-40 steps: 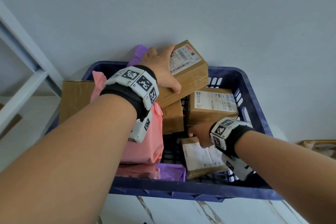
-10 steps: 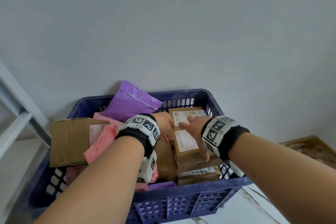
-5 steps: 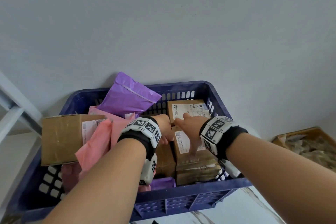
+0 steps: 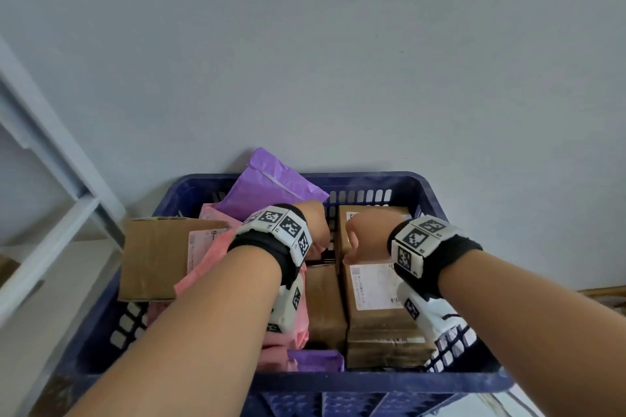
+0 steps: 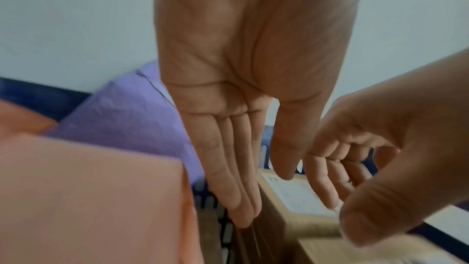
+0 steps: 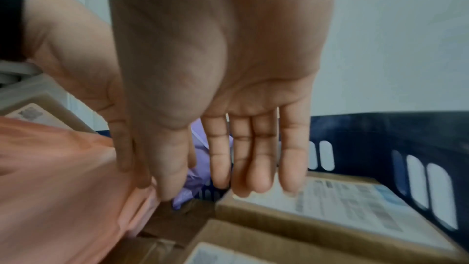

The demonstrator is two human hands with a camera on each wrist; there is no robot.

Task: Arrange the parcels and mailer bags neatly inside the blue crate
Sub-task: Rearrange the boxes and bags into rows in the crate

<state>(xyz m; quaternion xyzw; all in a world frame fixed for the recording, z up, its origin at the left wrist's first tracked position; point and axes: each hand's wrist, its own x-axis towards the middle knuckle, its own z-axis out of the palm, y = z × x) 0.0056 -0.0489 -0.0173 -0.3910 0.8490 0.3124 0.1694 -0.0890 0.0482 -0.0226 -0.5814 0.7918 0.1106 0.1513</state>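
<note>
A plain pale grey wall (image 4: 338, 44) fills the upper two thirds of the head view, evenly lit. At the left edge stands a white frame (image 4: 50, 179) (shelving, perhaps). A strip of pale marbled floor (image 4: 528, 404) shows at the lower right corner.

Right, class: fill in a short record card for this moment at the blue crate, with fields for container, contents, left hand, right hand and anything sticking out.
container: blue crate, against a pale wall
contents: brown parcels stacked on its right side, pink mailer bag and a large cardboard box on its left
left hand: open, fingers straight, pointing down between the pink bag and the parcels
right hand: open, fingers straight, over a labelled parcel
sticking out: purple mailer bag rises above the far rim; the large box overhangs the left rim
</note>
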